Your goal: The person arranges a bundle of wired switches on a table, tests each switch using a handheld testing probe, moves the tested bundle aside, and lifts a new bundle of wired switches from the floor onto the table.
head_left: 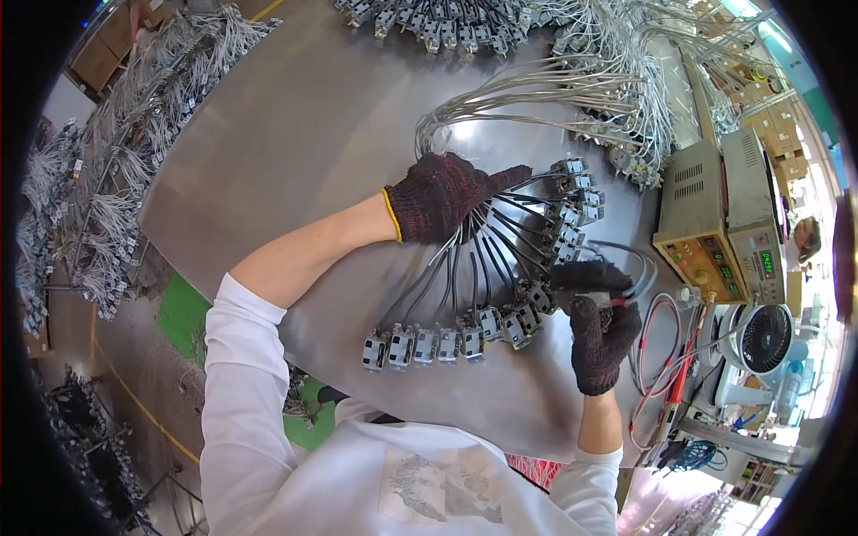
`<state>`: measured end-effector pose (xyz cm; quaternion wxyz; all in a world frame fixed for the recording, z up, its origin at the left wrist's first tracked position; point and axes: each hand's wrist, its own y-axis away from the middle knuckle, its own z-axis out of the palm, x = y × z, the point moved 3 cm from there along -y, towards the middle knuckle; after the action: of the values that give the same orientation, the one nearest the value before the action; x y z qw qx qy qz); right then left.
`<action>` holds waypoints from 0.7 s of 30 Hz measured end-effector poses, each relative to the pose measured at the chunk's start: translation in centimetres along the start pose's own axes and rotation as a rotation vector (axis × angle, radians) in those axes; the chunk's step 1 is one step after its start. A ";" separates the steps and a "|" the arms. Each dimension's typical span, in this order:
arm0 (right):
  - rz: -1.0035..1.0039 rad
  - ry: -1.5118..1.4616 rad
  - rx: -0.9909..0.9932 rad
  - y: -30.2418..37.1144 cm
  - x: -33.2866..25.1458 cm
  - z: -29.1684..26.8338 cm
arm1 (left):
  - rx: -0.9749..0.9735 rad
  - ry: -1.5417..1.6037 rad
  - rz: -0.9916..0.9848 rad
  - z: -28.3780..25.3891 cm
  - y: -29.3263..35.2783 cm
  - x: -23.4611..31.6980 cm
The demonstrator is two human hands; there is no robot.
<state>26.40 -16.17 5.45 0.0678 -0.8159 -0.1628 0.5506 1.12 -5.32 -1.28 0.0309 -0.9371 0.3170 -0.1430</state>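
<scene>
A dark maroon knit glove with a yellow cuff covers my left hand. Its fingers close around a bundle of cables, while the index finger points right along the black leads. From this hand the black leads fan out to several grey metal-cased connectors, arranged in an arc on the table. My right hand, also in a dark glove, is closed at the right end of the lower connectors. Between its thumb and fingers is a small grey block with a red bit; the fingers partly hide it.
Two bench instruments with lit green displays stand at the right of the metal table. Red and grey leads hang near a small fan. More cable bundles lie at the back; others hang at the left.
</scene>
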 end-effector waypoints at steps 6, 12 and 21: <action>0.004 -0.086 0.022 -0.2 0.3 -0.5 | -0.009 -0.032 -0.028 -0.4 -0.1 0.5; -0.099 -0.062 0.119 -0.3 -0.7 -0.9 | 0.151 -0.040 0.076 1.3 -0.2 -0.5; -0.035 -0.087 -0.045 -2.0 1.8 -0.4 | 0.078 -0.006 -0.058 0.6 0.4 -0.4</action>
<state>27.00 -13.69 4.60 0.0520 -0.7895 -0.1922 0.5806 0.74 -5.35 -2.00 0.0640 -0.9444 0.2837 -0.1534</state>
